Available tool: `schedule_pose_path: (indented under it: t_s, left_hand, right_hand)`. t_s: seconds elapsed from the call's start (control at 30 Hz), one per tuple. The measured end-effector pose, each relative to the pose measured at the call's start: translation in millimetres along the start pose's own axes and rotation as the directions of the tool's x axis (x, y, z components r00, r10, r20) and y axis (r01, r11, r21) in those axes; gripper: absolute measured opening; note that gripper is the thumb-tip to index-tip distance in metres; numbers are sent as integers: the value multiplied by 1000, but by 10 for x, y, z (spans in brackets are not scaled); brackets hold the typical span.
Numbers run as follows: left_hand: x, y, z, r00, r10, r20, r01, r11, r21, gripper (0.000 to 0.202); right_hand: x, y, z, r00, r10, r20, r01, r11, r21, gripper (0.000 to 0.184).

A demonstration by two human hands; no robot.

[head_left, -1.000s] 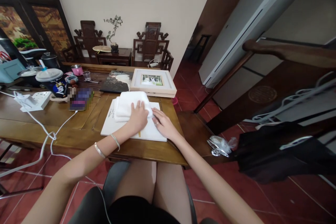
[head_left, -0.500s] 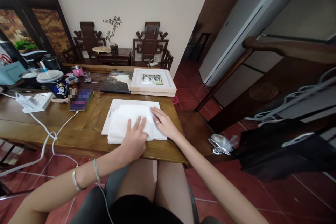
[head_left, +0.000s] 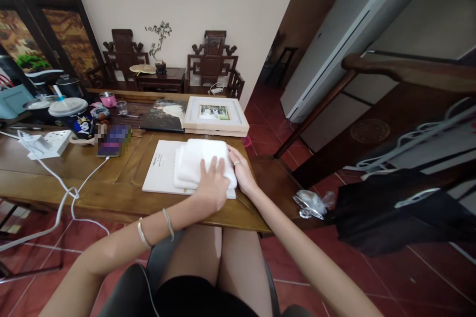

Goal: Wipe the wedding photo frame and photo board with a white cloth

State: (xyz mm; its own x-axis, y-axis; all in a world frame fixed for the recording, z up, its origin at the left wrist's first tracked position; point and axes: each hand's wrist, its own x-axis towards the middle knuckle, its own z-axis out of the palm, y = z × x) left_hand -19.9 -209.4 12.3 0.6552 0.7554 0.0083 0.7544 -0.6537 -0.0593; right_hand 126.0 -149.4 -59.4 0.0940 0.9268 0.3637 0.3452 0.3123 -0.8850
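Note:
A folded white towel lies in a soft stack on a white booklet or board with small printed text near its left side. My left hand rests on top of the towel, fingers spread and pressing on the cloth. At the towel's right edge is my right hand, wearing a ring, its fingers closed around the cloth there. The right thumb is hidden by the towel. The booklet's right part is mostly covered by the towel and hands.
Behind the towel lie a framed photo and a dark picture book. Left on the wooden table are a phone on a cable, a power strip and a lidded cup. A wooden chair stands at the right.
The towel has shifted right across the booklet along with both my hands, baring the booklet's left part and printing. It now looks more tightly folded, with layers showing at its left.

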Motion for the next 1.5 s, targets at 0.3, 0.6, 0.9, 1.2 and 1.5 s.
schedule_pose_path:
  t_s: [0.3,0.6,0.9,1.2,1.5]
  left_hand:
    - [-668,164,-217,993,85,88,-82,996,-39,32]
    - [311,-716,-299,995,-92,32,94,994,-55,21]
    - [725,-671,-153,998,61,32,-59,996,-71,34]
    - [228,-617,-160,993,-112,-26,114,987,117,28]
    - [-667,207,-118,996,90,25,-93,968,235,29]
  right_hand:
    - [-50,-92,45,996,-46,71,50,997,-57,40]
    - [-84,-114,87,969,-167,182,209,946,-247,34]
    - [-92,-128,62,959,-189,211,249,916,-314,36]
    - [-79,-56,69,959,-186,215,245,924,-292,38]
    - [-76,-43,34,951,-192,242,255,930,-264,46]
